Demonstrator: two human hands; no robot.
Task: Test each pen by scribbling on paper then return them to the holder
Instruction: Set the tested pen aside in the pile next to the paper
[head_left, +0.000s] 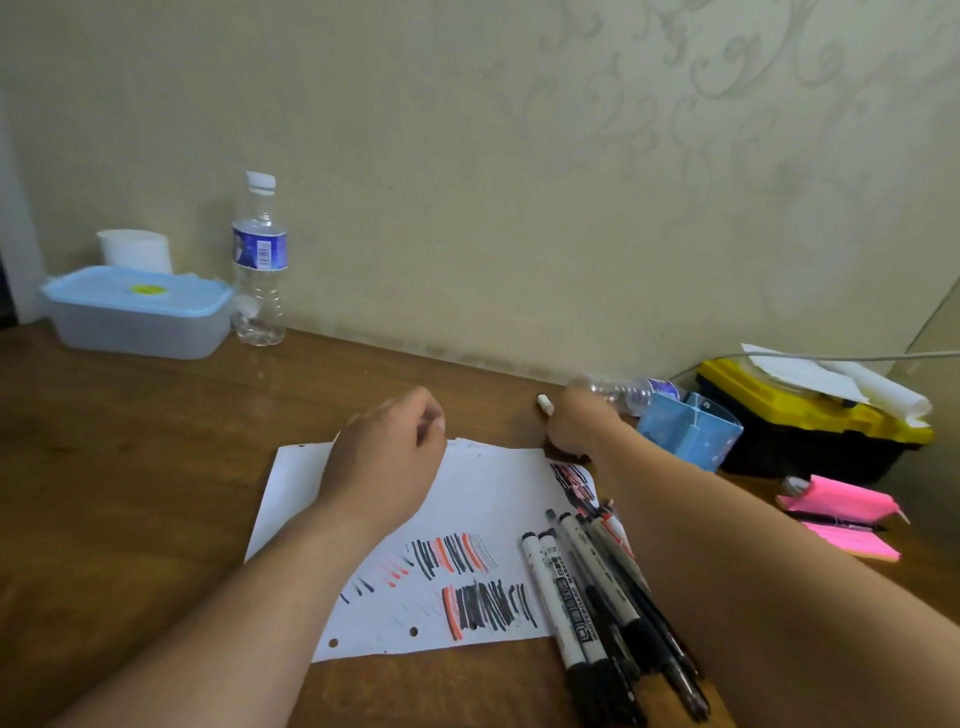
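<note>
A white sheet of paper lies on the wooden table, marked with black and red scribbles. My left hand rests on its far left part, fingers curled; I cannot see anything in it. My right hand grips a white pen at the paper's far right corner, where more scribbles show. Several pens and whiteboard markers lie in a bunch on the paper's right edge, partly under my right forearm. The blue dotted pen holder stands just right of my right hand.
A lidded plastic box, a white cup and an upright water bottle stand at the back left. A bottle lying down, a yellow-black toolbox and pink sticky notes are at the right.
</note>
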